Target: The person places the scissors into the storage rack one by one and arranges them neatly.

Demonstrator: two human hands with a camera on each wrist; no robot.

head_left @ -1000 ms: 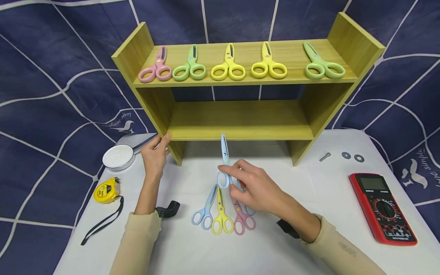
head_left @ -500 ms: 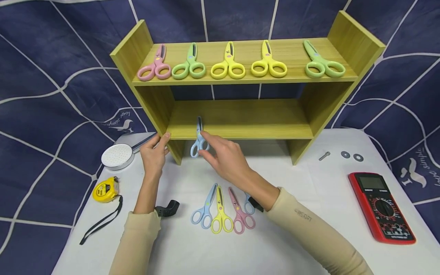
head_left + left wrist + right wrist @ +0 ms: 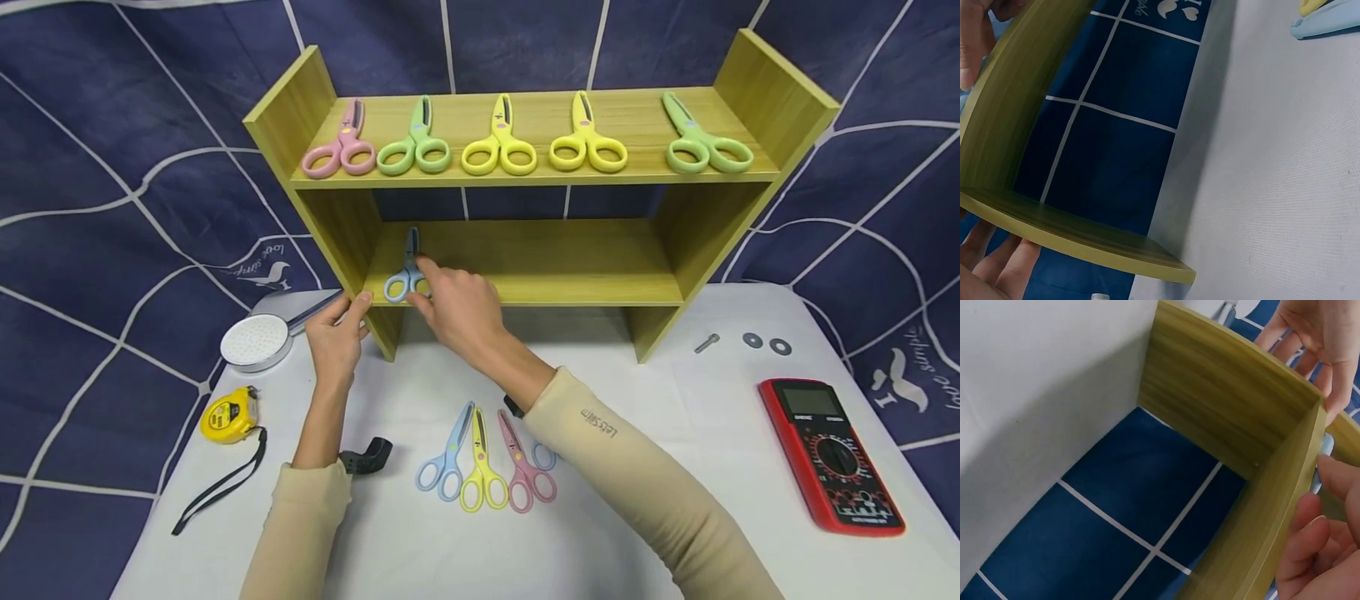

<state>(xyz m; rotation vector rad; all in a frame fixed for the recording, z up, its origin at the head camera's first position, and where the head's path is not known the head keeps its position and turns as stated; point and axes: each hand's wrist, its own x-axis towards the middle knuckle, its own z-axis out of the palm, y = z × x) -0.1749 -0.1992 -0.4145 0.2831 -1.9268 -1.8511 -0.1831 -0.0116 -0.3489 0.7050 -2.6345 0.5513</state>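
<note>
In the head view, my right hand (image 3: 463, 308) pinches a pair of light blue scissors (image 3: 410, 268) over the left end of the lower board of a wooden shelf (image 3: 570, 258). The blades point to the back, and the right handle ring is partly behind my fingers. My left hand (image 3: 336, 337) grips the shelf's left side panel, thumb at the front edge and fingers on the outer face. On the table below lie blue scissors (image 3: 452, 454), yellow scissors (image 3: 481, 457) and pink scissors (image 3: 519, 454). Another blue pair is mostly hidden under my right sleeve.
Several pink, green and yellow scissors (image 3: 500, 133) line the top board. A shower head (image 3: 257, 340) and yellow tape measure (image 3: 227, 415) lie at the left. To the right are a bolt (image 3: 707, 342), two washers and a red multimeter (image 3: 832, 457).
My right hand has carried the blue scissors from above the table group up and left onto the lower board's left end. My left hand has stayed on the side panel.
</note>
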